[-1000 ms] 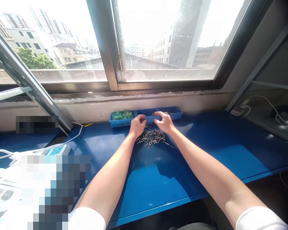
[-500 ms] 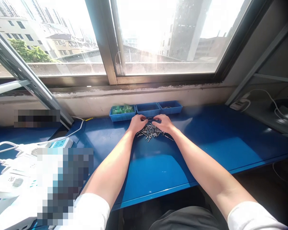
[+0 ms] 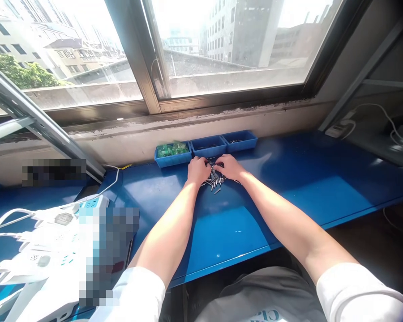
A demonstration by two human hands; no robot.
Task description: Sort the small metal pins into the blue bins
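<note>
A loose pile of small metal pins, slim like rivets or screws, lies on the blue tabletop in the head view. My left hand curls round the pile's left side, fingers bent inward. From the right, my right hand closes on it, with thumb and fingers pointing toward the left hand. Both hands touch the pins and hide part of them. How many pins lie inside each hand is hidden. One pin lies a little apart at the pile's near edge.
Behind the hands stand three blue bins: the left bin holds green packets, the middle bin and right bin thin metal pieces. At left are power strips with white cables. A window rises behind; metal frames stand either side.
My hands have drawn closer together around the pile, pressing the pins into a smaller heap. The view has tilted and shifted slightly.
</note>
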